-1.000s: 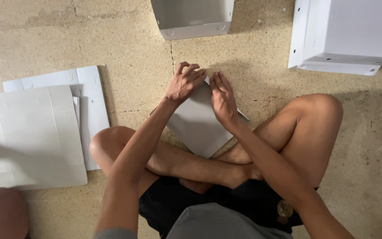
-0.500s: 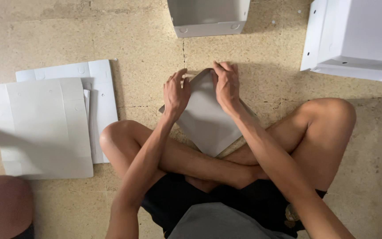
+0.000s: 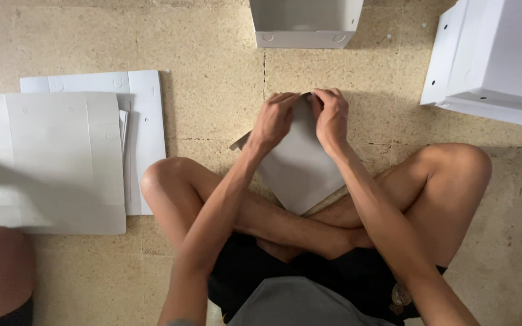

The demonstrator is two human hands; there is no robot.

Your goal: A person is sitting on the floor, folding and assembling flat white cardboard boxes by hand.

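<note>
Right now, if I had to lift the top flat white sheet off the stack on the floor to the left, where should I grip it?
Take the top flat white sheet by its near right corner, coming from the right. That edge overhangs the sheets beneath less cleanly elsewhere, and it lies closest to the left hand. Both hands, left and right hand, currently pinch the grey folded panel.

Soft even daylight, faint shadows beside limbs, sharp focus, no glare
</note>
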